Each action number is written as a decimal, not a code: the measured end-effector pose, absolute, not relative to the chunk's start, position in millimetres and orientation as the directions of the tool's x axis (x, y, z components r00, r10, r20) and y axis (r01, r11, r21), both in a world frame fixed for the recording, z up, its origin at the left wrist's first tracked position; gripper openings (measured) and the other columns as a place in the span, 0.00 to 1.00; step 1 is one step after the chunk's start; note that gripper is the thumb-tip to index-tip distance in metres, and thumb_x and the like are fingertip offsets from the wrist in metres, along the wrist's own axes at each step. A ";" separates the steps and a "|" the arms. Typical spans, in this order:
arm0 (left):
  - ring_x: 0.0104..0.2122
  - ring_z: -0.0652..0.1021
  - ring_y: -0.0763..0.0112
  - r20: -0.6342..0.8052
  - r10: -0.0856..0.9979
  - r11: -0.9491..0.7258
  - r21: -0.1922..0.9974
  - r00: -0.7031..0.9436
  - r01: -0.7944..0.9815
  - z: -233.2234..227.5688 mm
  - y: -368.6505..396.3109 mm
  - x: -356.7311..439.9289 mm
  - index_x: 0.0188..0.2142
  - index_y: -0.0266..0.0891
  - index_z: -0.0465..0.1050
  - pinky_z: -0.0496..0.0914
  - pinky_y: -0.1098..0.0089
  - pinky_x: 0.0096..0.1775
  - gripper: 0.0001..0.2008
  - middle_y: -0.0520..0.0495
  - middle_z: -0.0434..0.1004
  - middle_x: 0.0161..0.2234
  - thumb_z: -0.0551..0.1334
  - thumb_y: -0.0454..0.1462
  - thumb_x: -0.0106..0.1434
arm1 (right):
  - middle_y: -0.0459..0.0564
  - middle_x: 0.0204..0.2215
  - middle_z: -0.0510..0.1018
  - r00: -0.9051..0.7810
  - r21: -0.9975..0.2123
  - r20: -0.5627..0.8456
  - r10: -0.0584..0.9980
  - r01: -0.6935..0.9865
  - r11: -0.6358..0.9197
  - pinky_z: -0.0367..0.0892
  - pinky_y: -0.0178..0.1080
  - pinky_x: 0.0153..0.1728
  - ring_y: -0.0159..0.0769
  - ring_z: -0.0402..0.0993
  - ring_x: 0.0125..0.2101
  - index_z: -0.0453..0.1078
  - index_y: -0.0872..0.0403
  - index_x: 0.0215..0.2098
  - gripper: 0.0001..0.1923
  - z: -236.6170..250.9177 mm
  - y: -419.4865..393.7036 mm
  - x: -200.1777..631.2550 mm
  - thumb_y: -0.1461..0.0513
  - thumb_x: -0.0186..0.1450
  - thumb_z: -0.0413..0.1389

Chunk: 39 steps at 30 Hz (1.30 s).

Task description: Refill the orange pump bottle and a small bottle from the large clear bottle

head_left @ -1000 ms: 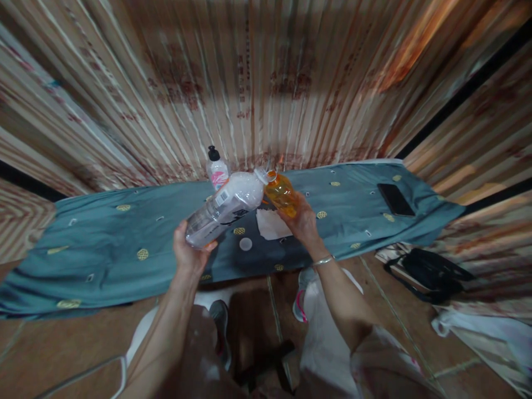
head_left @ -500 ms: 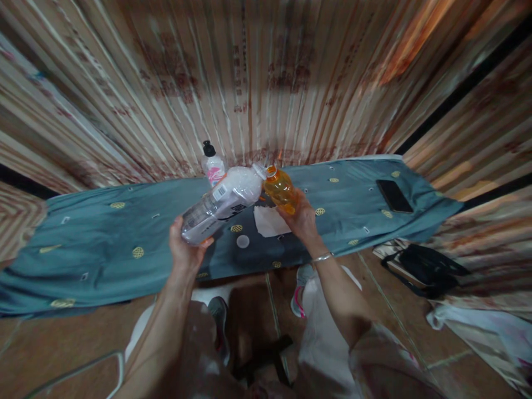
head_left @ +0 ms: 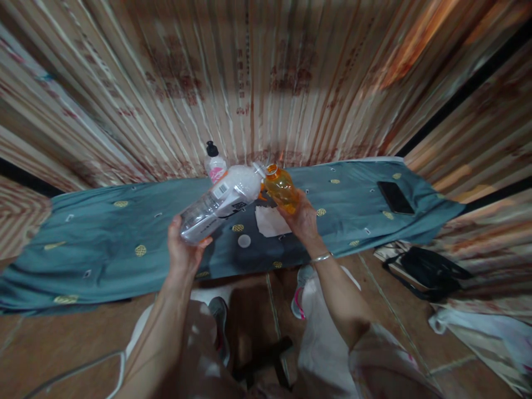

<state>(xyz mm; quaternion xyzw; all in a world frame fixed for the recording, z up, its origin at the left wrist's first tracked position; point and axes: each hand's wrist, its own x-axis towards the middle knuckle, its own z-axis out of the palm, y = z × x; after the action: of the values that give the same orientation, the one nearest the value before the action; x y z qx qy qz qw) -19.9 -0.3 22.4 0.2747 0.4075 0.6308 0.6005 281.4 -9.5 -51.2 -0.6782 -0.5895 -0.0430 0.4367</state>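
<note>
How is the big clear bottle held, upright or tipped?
Tipped: the left hand grips the big clear bottle near its base, and its body slants toward the orange bottle.

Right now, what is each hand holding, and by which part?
The left hand holds the large clear bottle near its base; the right hand grips the orange bottle around its lower end.

The left bottle (head_left: 222, 204) and right bottle (head_left: 281, 186), above the cloth (head_left: 106, 238), are left of the phone (head_left: 395, 198).

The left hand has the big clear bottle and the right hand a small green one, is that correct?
Not green: the head view shows the right hand holding a small orange bottle. The left hand does hold the big clear bottle.
</note>
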 end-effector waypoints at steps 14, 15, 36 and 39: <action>0.24 0.81 0.66 -0.102 0.979 -0.003 0.857 -0.175 -0.516 23.8 -5.7 -24.8 0.41 0.39 0.81 0.70 0.74 0.17 0.23 0.45 0.85 0.35 0.72 0.52 0.53 | 0.68 0.55 0.81 0.277 -0.503 0.584 0.763 0.861 0.073 0.79 0.57 0.52 0.57 0.82 0.52 0.61 0.57 0.66 0.36 -59.9 -4.5 277.2 0.48 0.67 0.65; 0.24 0.81 0.65 -0.097 0.980 -0.009 0.856 -0.176 -0.516 24.3 -6.6 -25.6 0.41 0.40 0.81 0.70 0.74 0.18 0.22 0.45 0.86 0.36 0.73 0.51 0.53 | 0.68 0.55 0.81 0.276 -0.503 0.583 0.764 0.861 0.073 0.79 0.58 0.52 0.57 0.82 0.52 0.61 0.57 0.66 0.36 -60.6 -4.6 277.2 0.48 0.68 0.64; 0.26 0.81 0.65 -0.087 0.981 -0.020 0.845 -0.174 -0.534 24.2 -11.0 -35.1 0.42 0.44 0.82 0.67 0.76 0.16 0.19 0.45 0.87 0.39 0.73 0.46 0.51 | 0.70 0.57 0.80 0.243 -0.527 0.591 0.769 0.838 0.141 0.77 0.59 0.57 0.57 0.80 0.56 0.63 0.61 0.66 0.38 -59.5 -12.7 284.2 0.42 0.71 0.59; 0.30 0.83 0.62 -0.113 0.975 -0.004 0.850 -0.190 -0.528 21.0 -10.0 -37.0 0.44 0.45 0.82 0.67 0.76 0.17 0.21 0.44 0.87 0.42 0.74 0.45 0.50 | 0.69 0.57 0.80 0.257 -0.545 0.582 0.772 0.828 0.135 0.76 0.59 0.58 0.56 0.79 0.57 0.63 0.59 0.66 0.37 -58.7 -11.8 285.2 0.43 0.70 0.60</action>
<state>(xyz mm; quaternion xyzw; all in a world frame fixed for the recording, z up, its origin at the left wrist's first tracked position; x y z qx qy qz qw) -37.0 -10.0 21.0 0.2736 0.4092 0.6537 0.5747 285.2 -11.8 -58.7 -0.6568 -0.6088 -0.0315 0.4439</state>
